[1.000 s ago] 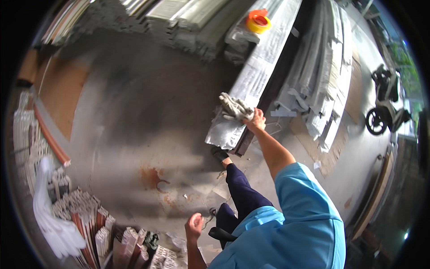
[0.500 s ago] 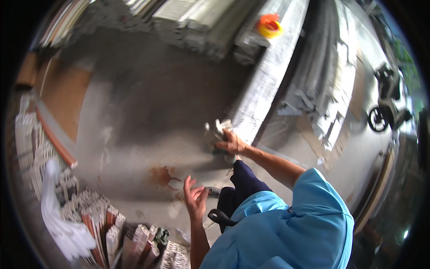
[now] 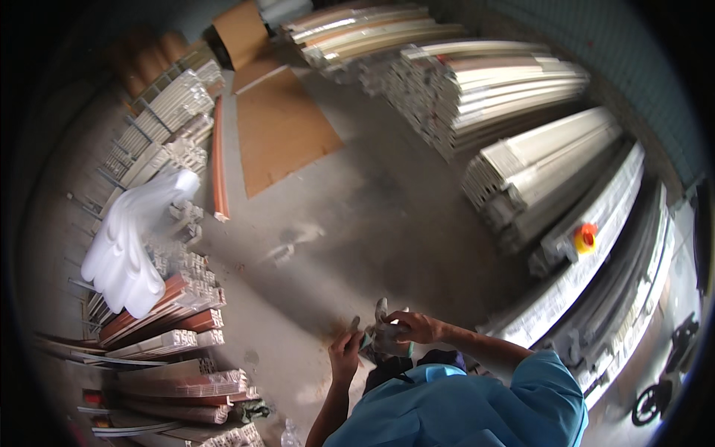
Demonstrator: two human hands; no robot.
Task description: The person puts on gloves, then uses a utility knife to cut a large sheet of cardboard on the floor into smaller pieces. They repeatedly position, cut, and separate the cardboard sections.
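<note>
A pair of greyish-white work gloves (image 3: 389, 341) with some green at the cuffs is bunched up in front of my body. My right hand (image 3: 418, 328) grips the gloves from the right, fingers bent over the fabric. My left hand (image 3: 344, 357) is closed at their left side, and a grey glove finger seems to stick up past its fingertips. Blur and overlap hide how the two gloves lie against each other.
Long pale profiles (image 3: 514, 89) are stacked at the back right. Orange-and-yellow tape (image 3: 585, 238) sits on a wrapped bundle (image 3: 555, 302). A brown cardboard sheet (image 3: 283, 134) lies on the floor. White foam (image 3: 126, 246) and reddish-brown profiles (image 3: 145, 313) lie along the left.
The view has swung left, bringing in more of the left-hand stacks. My right hand has brought the gloves in front of my body, and my left hand, spread before, has closed on them.
</note>
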